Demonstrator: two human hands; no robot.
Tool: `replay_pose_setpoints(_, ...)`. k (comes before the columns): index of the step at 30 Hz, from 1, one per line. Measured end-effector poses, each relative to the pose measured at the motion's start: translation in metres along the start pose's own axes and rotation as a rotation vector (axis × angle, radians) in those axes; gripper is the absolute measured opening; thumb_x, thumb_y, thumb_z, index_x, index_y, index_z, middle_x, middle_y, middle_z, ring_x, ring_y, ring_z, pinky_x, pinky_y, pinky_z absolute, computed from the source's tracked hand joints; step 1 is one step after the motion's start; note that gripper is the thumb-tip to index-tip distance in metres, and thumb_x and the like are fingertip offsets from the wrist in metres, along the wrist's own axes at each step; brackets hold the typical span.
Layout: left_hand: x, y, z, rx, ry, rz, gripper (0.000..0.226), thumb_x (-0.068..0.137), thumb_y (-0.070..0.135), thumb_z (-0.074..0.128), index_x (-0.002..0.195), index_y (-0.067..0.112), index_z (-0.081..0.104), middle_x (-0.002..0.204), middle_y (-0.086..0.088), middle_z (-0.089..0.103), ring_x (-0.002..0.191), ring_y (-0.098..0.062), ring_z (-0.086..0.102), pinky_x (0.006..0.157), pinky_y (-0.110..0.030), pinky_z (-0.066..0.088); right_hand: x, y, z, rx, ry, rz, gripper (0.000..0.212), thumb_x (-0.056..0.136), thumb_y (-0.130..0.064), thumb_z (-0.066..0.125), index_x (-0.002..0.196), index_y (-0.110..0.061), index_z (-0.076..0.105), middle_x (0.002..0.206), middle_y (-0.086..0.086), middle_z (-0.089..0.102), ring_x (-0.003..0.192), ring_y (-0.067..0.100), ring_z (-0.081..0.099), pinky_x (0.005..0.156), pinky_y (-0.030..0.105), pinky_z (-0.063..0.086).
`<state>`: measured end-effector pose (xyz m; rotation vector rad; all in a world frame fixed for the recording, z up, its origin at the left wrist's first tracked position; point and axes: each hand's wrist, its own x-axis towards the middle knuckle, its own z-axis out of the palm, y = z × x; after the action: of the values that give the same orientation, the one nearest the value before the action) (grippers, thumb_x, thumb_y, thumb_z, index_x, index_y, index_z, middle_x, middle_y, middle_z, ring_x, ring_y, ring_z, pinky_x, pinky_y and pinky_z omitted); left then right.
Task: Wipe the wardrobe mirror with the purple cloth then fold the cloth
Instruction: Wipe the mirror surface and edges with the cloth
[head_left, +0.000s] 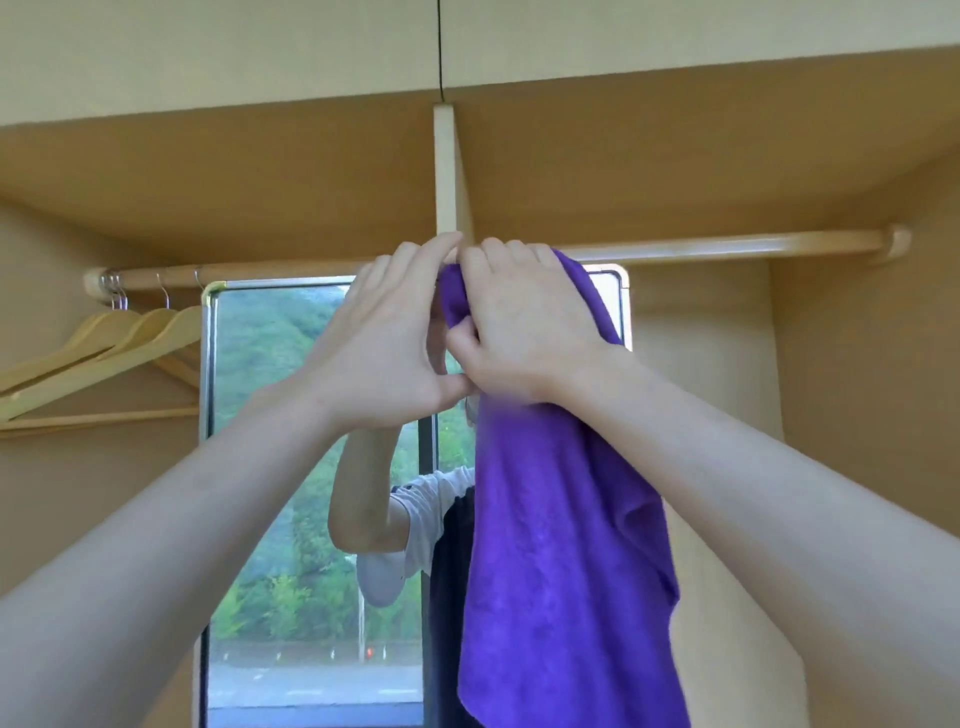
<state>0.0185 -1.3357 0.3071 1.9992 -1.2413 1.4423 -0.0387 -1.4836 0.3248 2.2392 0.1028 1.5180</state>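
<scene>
Both hands are raised in front of the top of the wardrobe mirror (291, 415), close under the wooden rail (727, 247). The right hand (524, 332) is closed on the upper edge of the purple cloth (561, 545), and the rest of the cloth hangs down freely over the right part of the mirror. The left hand (387, 343) touches the same top edge with its fingertips; its fingers are half curled, and I cannot tell if it really pinches the cloth.

I judge the step is to arrange the cloth, probably for folding. To do it well, each hand should take 1 corner, pull the edge straight and let the cloth hang flat before bringing the 2 corners together. The hangers (104, 353) at the left are well apart.
</scene>
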Motion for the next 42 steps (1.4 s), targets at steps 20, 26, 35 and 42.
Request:
replay_pose_setpoints(20,-0.004,0.049,0.035,0.263,-0.036,0.080,0.082,0.082,0.048,0.053,0.157,0.032,0.021,0.166,-0.009,0.017,0.151,-0.035,0.012,0.119,-0.064,0.008,-0.132,-0.003,0.051,0.708,0.328,0.588,0.072,0.101,-0.028,0.033,0.165,-0.020,0.004,0.170,-0.005,0.017,0.135,-0.007,0.026,0.095,0.017,0.030)
replay_pose_setpoints(26,-0.006,0.049,0.045,0.314,-0.062,0.081,0.084,0.087,0.059,0.046,0.159,0.035,0.012,0.170,-0.009,-0.002,0.154,-0.038,-0.005,0.120,-0.064,0.000,-0.217,-0.047,0.076,0.752,0.253,0.677,0.070,0.103,-0.028,0.033,0.164,-0.037,0.000,0.169,-0.014,0.017,0.138,-0.026,0.014,0.096,-0.011,0.018)
replay_pose_setpoints(35,-0.093,0.070,0.076,0.387,-0.160,0.072,0.119,0.066,0.088,0.057,0.161,0.036,0.007,0.170,-0.007,-0.007,0.154,-0.040,-0.009,0.115,-0.073,0.006,-0.296,-0.088,0.093,0.891,0.163,0.819,0.074,0.102,-0.025,0.038,0.159,-0.055,0.002,0.162,-0.018,0.030,0.141,-0.004,0.040,0.105,0.000,0.030)
replay_pose_setpoints(42,-0.092,0.068,0.077,0.394,-0.190,0.068,0.123,0.062,0.090,0.059,0.161,0.035,0.008,0.170,-0.011,-0.007,0.153,-0.043,-0.008,0.113,-0.076,0.005,-0.251,-0.054,0.090,0.937,0.282,0.710,0.063,0.105,-0.015,0.041,0.164,-0.016,0.019,0.148,-0.043,0.019,0.135,-0.029,0.022,0.104,-0.005,0.019)
